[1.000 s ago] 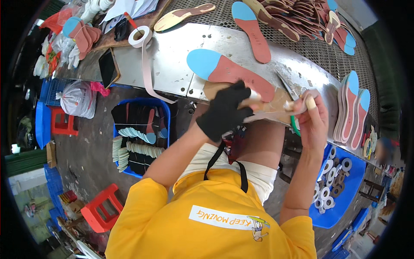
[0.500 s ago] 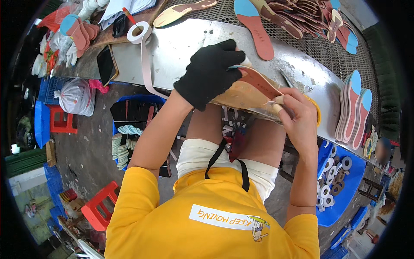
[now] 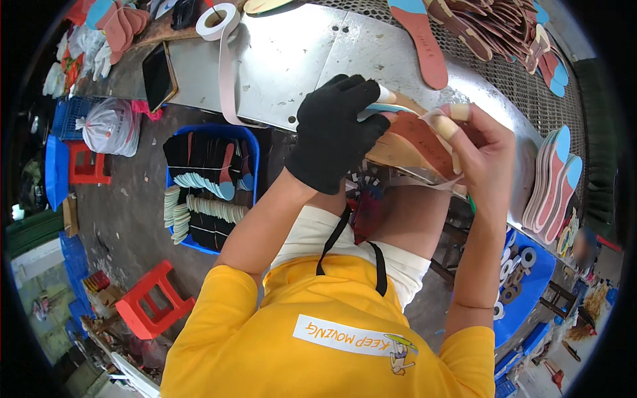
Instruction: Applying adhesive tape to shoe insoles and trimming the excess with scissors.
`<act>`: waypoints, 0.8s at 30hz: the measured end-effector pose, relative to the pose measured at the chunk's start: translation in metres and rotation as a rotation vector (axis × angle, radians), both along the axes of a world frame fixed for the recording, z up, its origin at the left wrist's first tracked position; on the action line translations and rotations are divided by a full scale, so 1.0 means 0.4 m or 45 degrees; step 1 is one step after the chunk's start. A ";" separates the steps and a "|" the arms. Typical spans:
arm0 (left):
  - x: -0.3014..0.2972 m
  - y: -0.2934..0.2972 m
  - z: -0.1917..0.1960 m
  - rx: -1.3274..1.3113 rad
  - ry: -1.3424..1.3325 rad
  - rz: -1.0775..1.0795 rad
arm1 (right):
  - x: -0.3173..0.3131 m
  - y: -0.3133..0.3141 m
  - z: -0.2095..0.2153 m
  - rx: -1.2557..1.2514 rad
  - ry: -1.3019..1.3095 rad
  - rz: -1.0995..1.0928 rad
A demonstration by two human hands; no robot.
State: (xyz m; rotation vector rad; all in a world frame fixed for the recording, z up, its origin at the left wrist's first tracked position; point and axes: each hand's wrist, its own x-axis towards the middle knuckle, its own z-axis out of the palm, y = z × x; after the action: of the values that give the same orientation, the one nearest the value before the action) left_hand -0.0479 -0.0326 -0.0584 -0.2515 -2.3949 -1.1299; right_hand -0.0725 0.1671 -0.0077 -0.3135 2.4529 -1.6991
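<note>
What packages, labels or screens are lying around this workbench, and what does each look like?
Phone: left end of the metal bench, flat dark rectangle with its screen off.
Plastic bag: on the floor left of the bench, clear, knotted and bulging.
Apron label: on the yellow apron, a white strip with orange lettering and a small figure.
Blue crate: under the bench edge, filled with dark and pale insoles.

Black-gloved left hand, yellow shirt

Grey concrete floor, red plastic stool, metal worktable.
</note>
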 end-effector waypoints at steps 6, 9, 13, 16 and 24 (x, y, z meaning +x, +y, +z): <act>-0.004 -0.018 -0.004 0.134 0.033 -0.118 | -0.036 -0.052 -0.013 0.229 0.346 0.137; -0.005 -0.017 -0.003 0.162 0.006 -0.159 | -0.041 -0.061 -0.024 0.166 0.381 0.138; -0.009 -0.017 -0.014 0.158 0.022 -0.140 | -0.042 -0.069 -0.039 0.326 0.482 0.096; -0.012 -0.016 -0.022 0.135 0.063 -0.133 | -0.043 -0.071 -0.025 0.381 0.659 0.110; -0.006 -0.004 0.017 -0.105 0.240 -0.157 | -0.073 -0.030 -0.027 0.427 0.804 0.416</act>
State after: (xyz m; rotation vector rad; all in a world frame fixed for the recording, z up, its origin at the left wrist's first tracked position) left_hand -0.0501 -0.0344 -0.0516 -0.5166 -2.2863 -1.0127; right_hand -0.1019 0.1550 -0.0185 -1.2856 2.8153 -1.1421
